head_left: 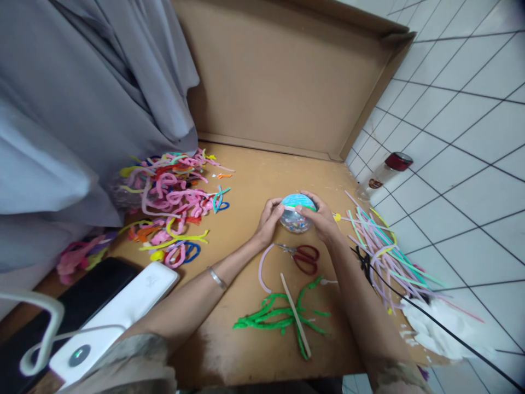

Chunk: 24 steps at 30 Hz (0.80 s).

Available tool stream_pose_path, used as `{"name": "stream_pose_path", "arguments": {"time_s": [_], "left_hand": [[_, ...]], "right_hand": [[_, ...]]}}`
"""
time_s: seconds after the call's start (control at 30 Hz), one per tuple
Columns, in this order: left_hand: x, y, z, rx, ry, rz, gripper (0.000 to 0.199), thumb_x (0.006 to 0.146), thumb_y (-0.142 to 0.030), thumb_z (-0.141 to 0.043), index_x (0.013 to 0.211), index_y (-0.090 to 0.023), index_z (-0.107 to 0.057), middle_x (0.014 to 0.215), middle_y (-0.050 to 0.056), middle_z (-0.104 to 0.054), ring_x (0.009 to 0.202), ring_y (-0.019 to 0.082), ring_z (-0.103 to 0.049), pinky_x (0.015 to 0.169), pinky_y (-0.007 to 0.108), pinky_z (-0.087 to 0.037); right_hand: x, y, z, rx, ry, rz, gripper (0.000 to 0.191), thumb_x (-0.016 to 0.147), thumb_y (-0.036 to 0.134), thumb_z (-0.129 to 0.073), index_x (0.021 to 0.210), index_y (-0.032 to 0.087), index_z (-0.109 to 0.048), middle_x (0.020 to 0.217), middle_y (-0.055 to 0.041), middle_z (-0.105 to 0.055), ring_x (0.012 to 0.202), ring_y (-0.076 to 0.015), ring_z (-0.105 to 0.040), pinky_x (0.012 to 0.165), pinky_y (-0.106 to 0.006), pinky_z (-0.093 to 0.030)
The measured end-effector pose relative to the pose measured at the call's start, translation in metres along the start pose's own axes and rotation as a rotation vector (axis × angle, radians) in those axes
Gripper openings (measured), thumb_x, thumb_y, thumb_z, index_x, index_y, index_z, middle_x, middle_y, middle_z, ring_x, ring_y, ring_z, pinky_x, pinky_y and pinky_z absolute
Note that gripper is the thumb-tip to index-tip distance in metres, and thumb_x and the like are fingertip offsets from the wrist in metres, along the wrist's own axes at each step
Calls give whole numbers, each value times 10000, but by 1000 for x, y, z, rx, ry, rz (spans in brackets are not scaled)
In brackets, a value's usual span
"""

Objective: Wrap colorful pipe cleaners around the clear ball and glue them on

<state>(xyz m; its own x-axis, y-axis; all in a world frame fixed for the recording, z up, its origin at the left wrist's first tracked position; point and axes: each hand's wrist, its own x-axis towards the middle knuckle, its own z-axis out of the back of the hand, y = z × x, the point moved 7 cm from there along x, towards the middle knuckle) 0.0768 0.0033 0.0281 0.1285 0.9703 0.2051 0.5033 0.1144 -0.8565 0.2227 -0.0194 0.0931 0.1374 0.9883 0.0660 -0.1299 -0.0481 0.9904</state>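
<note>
Steadying the round, clear-bottomed ball (294, 221) calls for light, matched pressure from both sides, since its thin-looking, glossy lower half would probably flex under a hard squeeze. It sits above the middle of the tabletop (250, 175), with the left hand (268, 219) and right hand (321, 218) gripping it from opposite sides, fingers curled close around it and thumbs at the pale and green band along its middle. Smoothing outward with the thumb pads seems best, so the band lies flat below the ridged blue cap.

Nearer the person lie red-handled scissors (306, 259), metal and hard-edged, beside a curved, fuzzy lilac strip (261, 269). Below them, a straight pale stick (295, 313) crosses limp, fuzzy green strands (262, 317). Outward, a tangled, looped pink heap (180, 191) spreads left, straighter pastel stems (383, 254) fan out right, and stiff brown cardboard (283, 76) stands behind.
</note>
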Motion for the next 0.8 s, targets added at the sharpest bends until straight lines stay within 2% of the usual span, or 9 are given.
{"name": "stream_pose_path", "arguments": {"time_s": [0.1, 0.2, 0.33, 0.53, 0.8], "left_hand": [[-4, -9, -1, 43, 6, -38, 459, 784, -564, -710, 1065, -211, -627, 1015, 41, -681, 949, 187, -610, 883, 301, -457], [-8, -17, -3, 33, -40, -48, 379, 772, -495, -745, 1006, -213, -651, 948, 30, -679, 888, 179, -609, 859, 285, -455], [-10, -27, -3, 10, -107, -114, 256, 737, -400, -782, 833, -193, -667, 1021, 57, -659, 999, 207, -604, 941, 300, -439], [-10, -31, -3, 80, -100, -141, 155, 724, -304, -777, 725, -186, -678, 1006, 74, -626, 1059, 235, -577, 1008, 335, -421], [-8, -27, -4, 53, -80, -100, 171, 666, -273, -812, 731, -181, -684, 1029, 82, -621, 1027, 230, -585, 966, 336, -441]], "right_hand": [[0, -1, 0, -26, 3, 11, 777, 538, 475, -810, 1234, 181, -627, 1219, -118, -669, 1084, -289, -627, 962, -447, -514], [2, -2, 1, -42, 5, 25, 752, 542, 474, -809, 1215, 187, -636, 1211, -116, -671, 1068, -283, -634, 939, -444, -529], [4, -6, 3, -66, 0, 33, 763, 533, 477, -813, 1220, 197, -636, 1202, -108, -676, 1034, -270, -637, 912, -437, -535], [7, -11, 6, -77, -28, 32, 767, 516, 493, -819, 1197, 189, -640, 1196, -109, -675, 1019, -271, -633, 923, -448, -521], [8, -15, 7, -76, -29, 9, 780, 512, 480, -829, 1201, 170, -635, 1206, -125, -664, 1095, -291, -622, 980, -476, -497]]}}
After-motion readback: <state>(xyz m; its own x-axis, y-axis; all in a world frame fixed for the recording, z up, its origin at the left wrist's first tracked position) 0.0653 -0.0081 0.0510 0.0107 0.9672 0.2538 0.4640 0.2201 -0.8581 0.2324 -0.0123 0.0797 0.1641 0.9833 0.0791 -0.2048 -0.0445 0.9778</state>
